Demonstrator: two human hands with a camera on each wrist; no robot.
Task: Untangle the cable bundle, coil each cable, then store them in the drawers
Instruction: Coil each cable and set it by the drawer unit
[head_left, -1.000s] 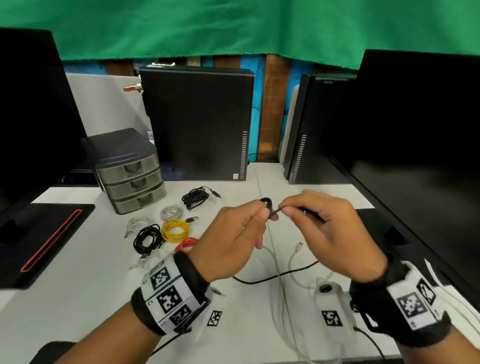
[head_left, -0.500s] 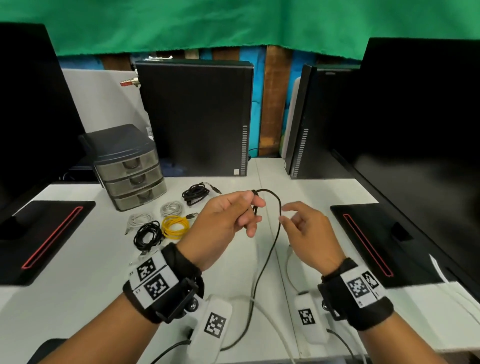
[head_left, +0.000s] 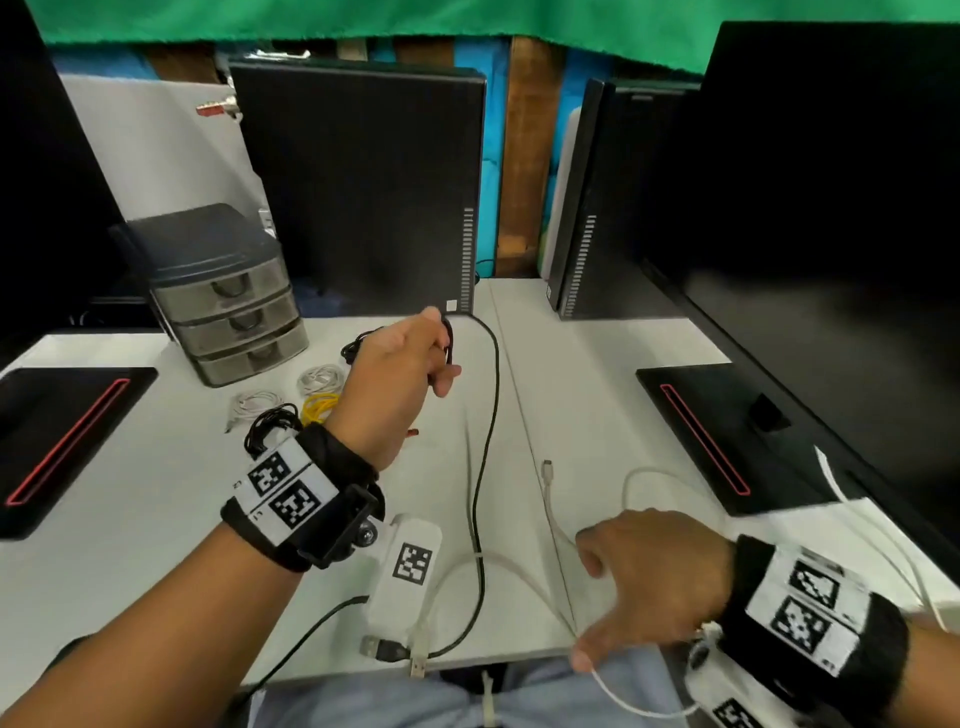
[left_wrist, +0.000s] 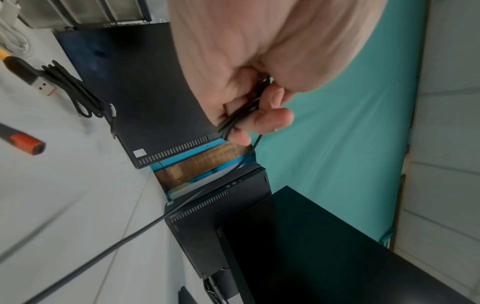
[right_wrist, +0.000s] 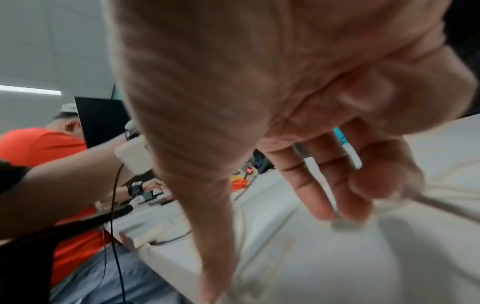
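My left hand (head_left: 441, 358) is raised over the middle of the white table (head_left: 130, 519) and pinches a folded end of the black cable (head_left: 480, 499) between thumb and fingers (left_wrist: 262, 121). That cable arcs right of the hand and runs down to a USB plug (head_left: 382, 648) at the front edge. My right hand (head_left: 589, 603) hovers low at the front edge, fingers (right_wrist: 324, 197) spread and relaxed over loose white cables (head_left: 550, 493), gripping nothing I can see. The grey three-drawer unit (head_left: 228, 312) stands at the back left, all drawers closed.
Coiled cables lie in front of the drawers: black (head_left: 270, 426), yellow (head_left: 319, 405), two white (head_left: 322, 376) and another black (left_wrist: 75, 90). Computer towers (head_left: 363, 192) and monitors ring the table. Black pads (head_left: 727, 441) lie left and right. Another person (right_wrist: 39, 148) sits to the left.
My right hand let go of the black cable and dropped to the front edge over the white cables. My left hand moved away and up, keeping hold of the black cable's end.
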